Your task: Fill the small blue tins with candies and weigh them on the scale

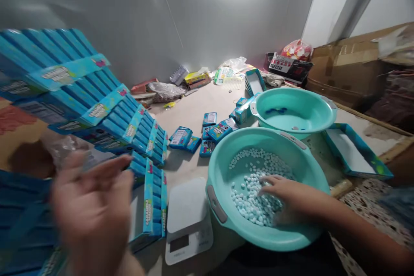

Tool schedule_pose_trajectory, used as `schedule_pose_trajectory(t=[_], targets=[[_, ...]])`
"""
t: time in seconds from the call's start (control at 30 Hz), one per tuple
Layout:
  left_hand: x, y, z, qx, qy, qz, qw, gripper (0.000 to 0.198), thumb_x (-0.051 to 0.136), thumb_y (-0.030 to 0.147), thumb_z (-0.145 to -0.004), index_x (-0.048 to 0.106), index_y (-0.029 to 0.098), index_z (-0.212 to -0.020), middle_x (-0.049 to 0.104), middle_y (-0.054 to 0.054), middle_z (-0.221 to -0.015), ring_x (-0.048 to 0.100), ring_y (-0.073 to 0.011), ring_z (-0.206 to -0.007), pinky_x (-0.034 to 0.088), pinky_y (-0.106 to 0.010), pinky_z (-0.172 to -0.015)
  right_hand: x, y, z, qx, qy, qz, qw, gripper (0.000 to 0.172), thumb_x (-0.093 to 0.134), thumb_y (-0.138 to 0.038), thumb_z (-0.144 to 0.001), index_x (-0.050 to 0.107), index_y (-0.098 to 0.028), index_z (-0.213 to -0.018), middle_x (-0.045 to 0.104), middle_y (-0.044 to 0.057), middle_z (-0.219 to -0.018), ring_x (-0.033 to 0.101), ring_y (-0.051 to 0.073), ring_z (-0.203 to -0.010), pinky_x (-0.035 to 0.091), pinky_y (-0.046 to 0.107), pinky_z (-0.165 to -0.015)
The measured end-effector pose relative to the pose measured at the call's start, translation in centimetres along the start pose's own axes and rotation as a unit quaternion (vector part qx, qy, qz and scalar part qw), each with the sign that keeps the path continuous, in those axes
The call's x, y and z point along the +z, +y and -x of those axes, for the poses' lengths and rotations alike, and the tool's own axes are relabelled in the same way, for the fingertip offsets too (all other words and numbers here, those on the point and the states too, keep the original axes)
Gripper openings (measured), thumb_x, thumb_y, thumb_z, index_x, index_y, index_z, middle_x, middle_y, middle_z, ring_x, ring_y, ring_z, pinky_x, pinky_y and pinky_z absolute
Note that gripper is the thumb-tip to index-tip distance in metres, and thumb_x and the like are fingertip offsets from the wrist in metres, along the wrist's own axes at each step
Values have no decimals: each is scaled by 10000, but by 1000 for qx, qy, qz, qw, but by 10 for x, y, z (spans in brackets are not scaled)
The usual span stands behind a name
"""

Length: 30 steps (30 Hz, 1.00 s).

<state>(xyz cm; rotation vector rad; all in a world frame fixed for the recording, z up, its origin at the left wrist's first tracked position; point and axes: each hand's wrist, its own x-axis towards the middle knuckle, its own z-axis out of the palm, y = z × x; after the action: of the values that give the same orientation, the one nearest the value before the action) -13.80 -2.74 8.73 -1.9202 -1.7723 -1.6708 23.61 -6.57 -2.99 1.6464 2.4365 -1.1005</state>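
My hands are well apart, neither clamped on anything. My right hand (281,194) rests palm-down with the fingers loosely spread, pushed into a heap of small round pale-blue candies (249,198) in a large round teal plastic basin (310,159) with grey handles. The candies lie scattered over the basin floor and bunch up under my fingers. My left hand (92,211) is blurred, raised over the bench (184,168), fingers open, nothing visible in it, just beside a crumpled clear plastic bag (61,148).

Just left of the basin, a white digital kitchen scale (187,220) sits on the pale bench. Past my left hand are long stacked rows of bright blue cardboard candy boxes (97,108), and a shorter row (152,198) stands near the scale. A loose scatter of small blue boxes (210,129) lies on the bench between those rows and the basins. Just behind the first basin is a second teal plastic basin (323,112) with a few blue pieces (276,111) on its floor. To the right sits a shallow open blue tray with a white inside (352,151). Farther back are a red foil bag (296,49), a black printed box (289,67) and a large brown cardboard box (343,69).
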Motion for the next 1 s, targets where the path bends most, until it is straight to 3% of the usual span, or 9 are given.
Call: schedule_pose_trajectory(t=[0.07, 0.13, 0.23, 0.4, 0.53, 0.7, 0.8, 0.93, 1.0], targets=[[53, 16, 6, 14, -128, -48, 991, 677, 553, 235, -855, 371, 307, -1503, 658, -97, -1305, 627, -307, -1237, 510, -530, -1090, -2, -1, 1, -22, -9, 27, 999, 704, 804, -353, -648, 663, -306, -1336, 378, 151, -1608, 455, 436, -1397, 422, 555, -1102], [107, 10, 1, 102, -268, -141, 948, 606, 485, 150, -813, 520, 211, -1415, 606, -139, -1382, 527, -317, -1355, 429, -494, -1161, -4, -4, 2, -53, -9, 63, 997, 643, 768, -376, -692, 670, -302, -1323, 486, 154, -1516, 575, 416, -1265, 482, 539, -1023], [173, -20, -14, 117, -421, -200, 877, 717, 499, 150, -784, 443, 146, -1498, 483, -176, -1507, 429, -324, -1431, 339, -478, -1207, -7, -8, 2, -86, -12, 125, 988, 529, 721, -305, -709, 707, -269, -1237, 638, 122, -1262, 662, 361, -1059, 536, 467, -880], [222, -60, -25, 86, -527, -188, 824, 1048, 737, 374, -658, 304, 150, -1587, 466, -214, -1519, 439, -400, -1414, 375, -498, -1160, -13, -13, 2, -87, -26, 134, 987, 320, 625, -176, -716, 741, -237, -1008, 701, 53, -1058, 692, 276, -940, 491, 334, -769], [222, -71, -20, 76, -522, -158, 835, 1113, 723, 392, -673, 188, 155, -1619, 432, -200, -1552, 397, -397, -1440, 305, -496, -1195, -16, -16, 3, -60, -47, 115, 990, 340, 616, -146, -710, 742, -249, -1008, 722, 39, -1070, 695, 260, -957, 455, 305, -737], [209, -71, -9, 10, -467, -97, 879, 1103, 774, 380, -629, 288, 102, -1580, 369, -233, -1584, 349, -413, -1468, 284, -510, -1214, -11, -15, 0, -31, -47, 79, 995, 321, 647, -195, -744, 747, -253, -1043, 739, 63, -1077, 697, 283, -976, 459, 324, -765], [189, -61, 5, -61, -386, -48, 919, 895, 702, 364, -740, 382, 84, -1526, 344, -223, -1604, 334, -350, -1496, 275, -462, -1235, -9, -10, -1, -49, -10, 37, 998, 253, 611, -273, -845, 743, -255, -1059, 745, 68, -1053, 700, 280, -968, 468, 340, -773], [145, -30, 47, -165, -275, 18, 947, 600, 408, 452, -974, 477, 87, -1445, 540, -216, -1458, 528, -285, -1366, 429, -426, -1137, -15, 6, 10, -129, 190, 6, 973, 281, 451, -328, -990, 713, -228, -985, 716, 71, -1009, 673, 223, -896, 491, 353, -778], [124, -10, 76, -207, -264, 58, 940, 657, 509, 518, -933, 487, 97, -1437, 573, -215, -1425, 567, -300, -1322, 495, -404, -1059, -19, 22, 19, -116, 351, -11, 929, 299, 445, -380, -1002, 696, -218, -1005, 696, 97, -1066, 658, 235, -954, 503, 387, -850]])
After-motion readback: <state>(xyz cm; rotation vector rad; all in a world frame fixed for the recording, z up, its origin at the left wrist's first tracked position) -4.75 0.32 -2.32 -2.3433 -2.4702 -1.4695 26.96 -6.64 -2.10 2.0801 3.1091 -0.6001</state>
